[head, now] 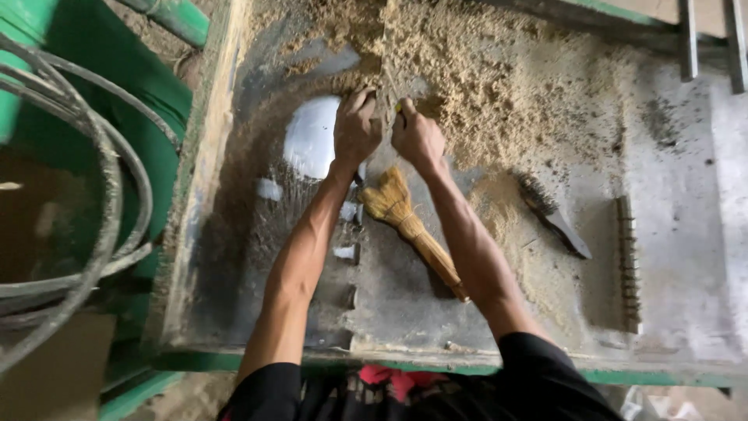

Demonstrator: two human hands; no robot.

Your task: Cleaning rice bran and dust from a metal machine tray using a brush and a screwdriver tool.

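There, at the far middle of the metal table [686, 234]: loose tan sawdust [499, 86], heaped. Left hand [356, 129] and right hand [417, 136] side by side, fingers curled down into its edge; whether gripping anything, cannot tell. Just nearer, a straw brush [405, 222].

A woodworking shop, this one. Sawdust [499, 86] heaped over a scuffed metal machine table [686, 203], green-painted frame [117, 101], thick hoses [109, 179], a wire brush [552, 212] lying by.

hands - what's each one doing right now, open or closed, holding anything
Left hand: curled, pressed into the sawdust; any hold cannot be told.
Right hand: the same.
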